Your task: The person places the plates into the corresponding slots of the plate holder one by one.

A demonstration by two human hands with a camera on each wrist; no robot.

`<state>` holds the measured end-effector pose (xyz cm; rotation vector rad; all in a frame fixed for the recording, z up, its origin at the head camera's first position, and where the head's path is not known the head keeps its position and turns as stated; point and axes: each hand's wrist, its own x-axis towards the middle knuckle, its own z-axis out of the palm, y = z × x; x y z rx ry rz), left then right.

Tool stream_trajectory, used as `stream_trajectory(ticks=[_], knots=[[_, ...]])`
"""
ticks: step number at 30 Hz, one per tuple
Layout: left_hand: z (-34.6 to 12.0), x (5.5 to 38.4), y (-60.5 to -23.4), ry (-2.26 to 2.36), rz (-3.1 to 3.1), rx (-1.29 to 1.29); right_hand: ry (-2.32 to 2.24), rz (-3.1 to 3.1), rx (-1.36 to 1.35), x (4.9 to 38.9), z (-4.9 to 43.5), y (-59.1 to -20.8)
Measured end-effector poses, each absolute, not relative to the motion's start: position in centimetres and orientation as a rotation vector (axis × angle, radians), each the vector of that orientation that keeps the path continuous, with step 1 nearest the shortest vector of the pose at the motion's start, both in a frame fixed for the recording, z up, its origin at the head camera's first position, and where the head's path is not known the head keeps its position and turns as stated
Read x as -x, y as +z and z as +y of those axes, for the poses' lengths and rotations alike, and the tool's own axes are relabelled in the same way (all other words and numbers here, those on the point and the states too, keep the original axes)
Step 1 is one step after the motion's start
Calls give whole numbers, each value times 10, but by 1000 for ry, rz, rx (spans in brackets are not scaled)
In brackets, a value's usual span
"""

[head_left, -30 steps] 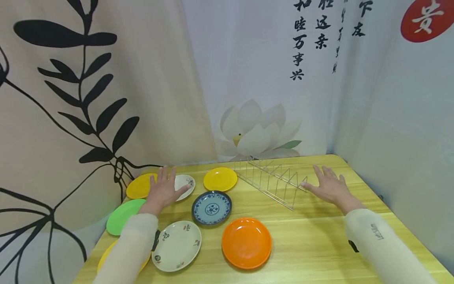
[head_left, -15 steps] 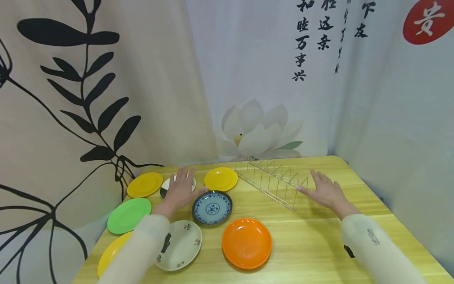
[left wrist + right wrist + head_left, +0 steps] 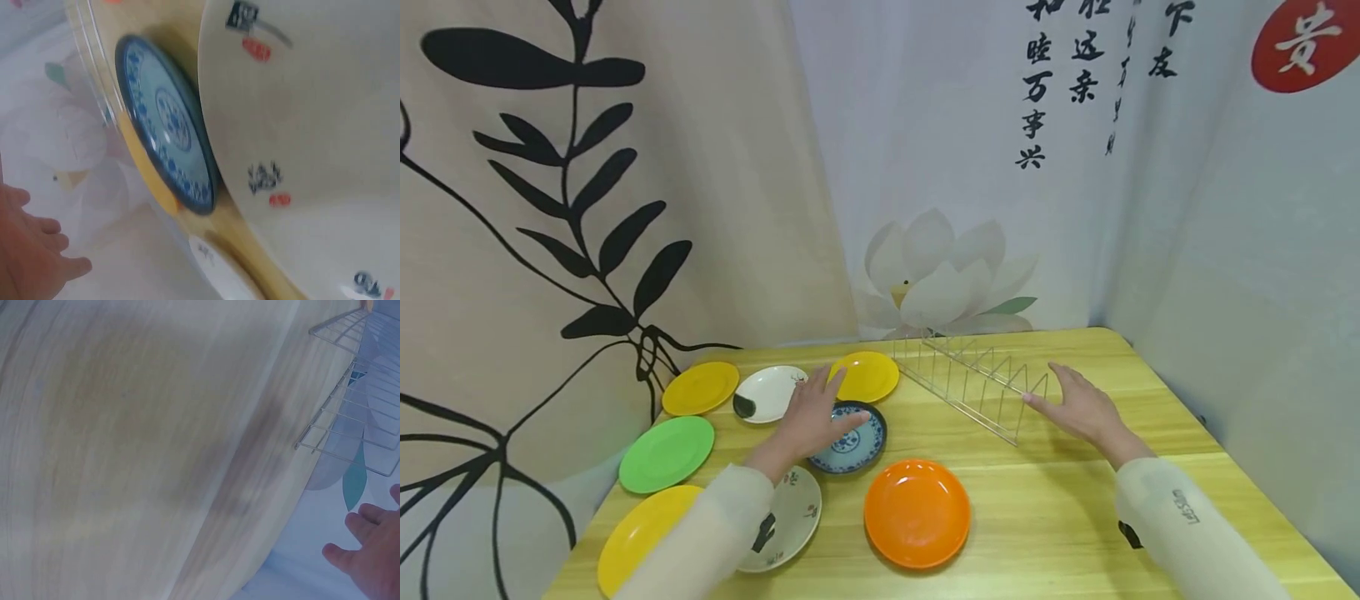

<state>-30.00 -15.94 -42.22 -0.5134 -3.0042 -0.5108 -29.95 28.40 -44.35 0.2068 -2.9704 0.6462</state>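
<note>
My left hand (image 3: 811, 423), empty with fingers spread, hovers over the plates and overlaps the blue-patterned plate (image 3: 861, 446) in the head view. Beneath its forearm, a large white plate with small printed motifs (image 3: 797, 517) is partly hidden by the sleeve. The left wrist view has that white plate (image 3: 312, 125) close up, with the blue-patterned plate (image 3: 165, 122) beside it. My right hand (image 3: 1081, 408) holds nothing; its thumb lies at the near right end of the wire dish rack (image 3: 970, 383). In the right wrist view, the rack (image 3: 350, 406) stands beyond the fingers.
An orange plate (image 3: 917, 514) lies at the table's front middle. Yellow plates (image 3: 700, 387) sit at the back and left, with a green plate (image 3: 666, 454) and a small white plate (image 3: 767, 393) among them. Printed curtains (image 3: 737, 167) hang behind the wooden table (image 3: 1045, 517).
My left hand has moved right, from over the small white plate to over the blue-patterned plate. My right hand has shifted slightly left and down. The plates and rack stay put.
</note>
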Motion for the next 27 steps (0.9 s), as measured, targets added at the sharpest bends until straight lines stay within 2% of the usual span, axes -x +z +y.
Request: stream_trajectory(ticks=[16, 27], knots=[[-136, 260, -436, -1124, -2963, 506, 705, -2953, -214, 301, 280, -448], [-123, 229, -455, -1456, -2862, 347, 770, -2974, -179, 298, 278, -447]])
